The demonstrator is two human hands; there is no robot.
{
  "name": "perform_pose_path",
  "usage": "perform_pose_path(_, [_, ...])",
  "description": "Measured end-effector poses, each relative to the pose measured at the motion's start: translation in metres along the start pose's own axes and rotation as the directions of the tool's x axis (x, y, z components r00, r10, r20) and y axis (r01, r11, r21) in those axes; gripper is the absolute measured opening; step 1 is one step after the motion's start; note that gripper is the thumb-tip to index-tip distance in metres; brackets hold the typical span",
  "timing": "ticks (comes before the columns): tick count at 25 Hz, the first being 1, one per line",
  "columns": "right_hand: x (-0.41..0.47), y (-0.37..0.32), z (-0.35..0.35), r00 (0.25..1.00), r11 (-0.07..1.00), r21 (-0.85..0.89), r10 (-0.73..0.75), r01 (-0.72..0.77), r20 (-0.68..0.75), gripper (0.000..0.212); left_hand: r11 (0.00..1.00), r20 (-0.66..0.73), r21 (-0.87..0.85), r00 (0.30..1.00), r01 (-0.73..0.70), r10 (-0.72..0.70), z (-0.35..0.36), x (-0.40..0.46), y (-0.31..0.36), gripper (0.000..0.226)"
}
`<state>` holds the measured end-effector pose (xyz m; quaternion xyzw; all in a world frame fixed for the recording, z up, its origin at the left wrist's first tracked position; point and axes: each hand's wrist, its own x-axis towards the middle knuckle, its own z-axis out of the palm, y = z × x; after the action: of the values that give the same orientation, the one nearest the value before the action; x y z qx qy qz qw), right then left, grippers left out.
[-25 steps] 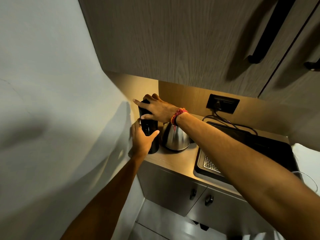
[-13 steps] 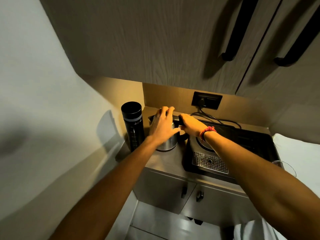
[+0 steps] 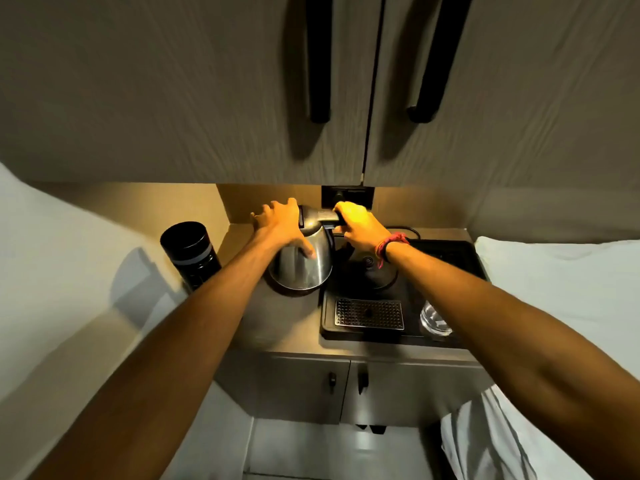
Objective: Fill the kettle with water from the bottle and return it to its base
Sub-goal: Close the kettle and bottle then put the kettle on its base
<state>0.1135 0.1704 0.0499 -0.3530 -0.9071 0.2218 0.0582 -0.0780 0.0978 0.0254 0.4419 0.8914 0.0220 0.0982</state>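
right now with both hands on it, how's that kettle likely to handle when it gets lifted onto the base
The kettle looks like polished steel, so its sides are probably slick; the right hand on the handle is likely the safer hold. The left hand steadies its top and side. It is wide at the bottom, so it should sit steady. How full or heavy it is can't be seen.

You face two wood-grain wall cabinets (image 3: 242, 91) with long black handles (image 3: 320, 60). Warm light falls under them onto a tan backsplash (image 3: 273, 194) holding a black socket (image 3: 348, 197). The counter (image 3: 277, 323) sits over a base cabinet (image 3: 304, 386) with two small dark knobs. A pale wall (image 3: 52, 271) runs along your left, and the floor (image 3: 332, 452) below is light.
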Motion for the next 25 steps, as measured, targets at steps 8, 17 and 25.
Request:
perform_pose_path(8, [0.041,0.108,-0.001,0.985,0.999,0.025,0.029,-0.025,-0.169,0.027,0.988,-0.039,-0.01,0.988,-0.152,0.151,0.018,0.009,0.102,0.107])
perform_pose_path(17, [0.041,0.157,-0.001,0.987,0.988,0.151,0.062,-0.039,-0.148,0.024,0.976,0.012,-0.019,0.976,-0.217,0.217,0.026,0.028,0.136,0.112])
perform_pose_path(25, [0.025,0.162,0.015,0.962,0.988,0.009,0.151,-0.153,-0.228,0.064,0.961,-0.131,-0.012,0.953,-0.276,0.272,0.046,0.022,0.116,0.118])
